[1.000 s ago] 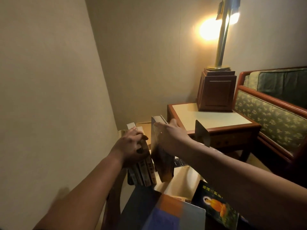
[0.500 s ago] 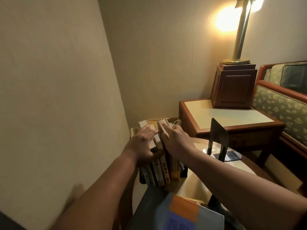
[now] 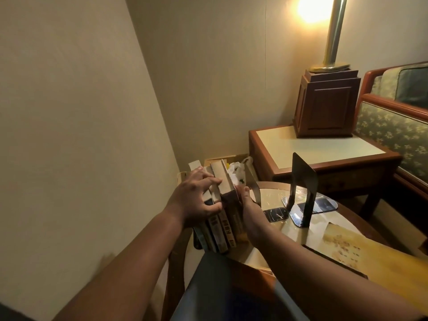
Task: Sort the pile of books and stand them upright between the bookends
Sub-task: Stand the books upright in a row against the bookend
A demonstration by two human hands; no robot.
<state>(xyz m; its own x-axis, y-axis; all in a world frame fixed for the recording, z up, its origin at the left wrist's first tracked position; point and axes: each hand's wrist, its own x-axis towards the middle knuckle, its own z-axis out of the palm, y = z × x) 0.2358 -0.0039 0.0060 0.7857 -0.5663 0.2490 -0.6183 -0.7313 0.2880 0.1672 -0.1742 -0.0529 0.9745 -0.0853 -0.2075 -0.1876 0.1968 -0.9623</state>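
A short row of books [image 3: 222, 218] stands upright at the left edge of the table [image 3: 278, 230], close to the matte beige wall [image 3: 81, 135]. They are worn paperbacks with yellowed page blocks and dull, printed spines, and they lean slightly to the left. The left hand [image 3: 196, 200] grips them from above, with spread fingers curled over the top edges and the thumb against the spines. The right hand [image 3: 249, 207] lies flat and uncurled against the outer cover on the right of the row, thumb up; its fingers are mostly hidden behind the books. A black sheet-metal bookend [image 3: 303, 186], a thin L with rounded top corners, stands well apart to the right on the glossy, pale round tabletop with its wooden rim. A thin grey plate [image 3: 252, 181] rises just behind the right hand; I cannot tell what it is. A flat book [image 3: 342, 246] with a mottled yellow cover lies near the right rim, and a dark, blurred cover [image 3: 220, 293] fills the foreground. A crinkled white bag [image 3: 238, 170] shows behind the row. Beyond are a square side table [image 3: 324, 154] with a cream top framed in reddish wood, a brass lamp [image 3: 333, 31] on a panelled wooden block, and a sofa [image 3: 393, 133] in green floral fabric.
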